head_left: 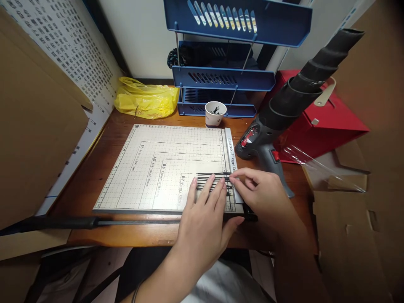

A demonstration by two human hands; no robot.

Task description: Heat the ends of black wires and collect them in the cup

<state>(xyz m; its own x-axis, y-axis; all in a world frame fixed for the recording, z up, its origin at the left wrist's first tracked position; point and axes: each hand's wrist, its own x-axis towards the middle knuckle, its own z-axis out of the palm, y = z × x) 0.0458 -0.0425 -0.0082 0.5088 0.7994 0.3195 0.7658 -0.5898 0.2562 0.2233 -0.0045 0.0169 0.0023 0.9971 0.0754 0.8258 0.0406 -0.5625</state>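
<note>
Several thin black strips point(214, 174) lie side by side near the lower right corner of a cream paper cutter board point(126, 168) printed with a grid. My left hand point(205, 210) rests over them with its fingers spread, the fingertips touching the strips. At the strips' right ends, beside the cutter's metal edge rail point(232, 155), my right hand point(260, 189) is closed in a pinch of thumb and index finger. What sits between those fingertips is too small to make out. The cutter's black handle point(69, 223) extends left along the board's front edge.
Behind the board stands a paper cup point(215, 114) holding small black pieces. A yellow plastic bag point(147, 99) is at the back left, a blue tiered rack point(221, 78) at the back. To the right are a black heat gun point(268, 122), a red box point(328, 122) and cardboard point(344, 235).
</note>
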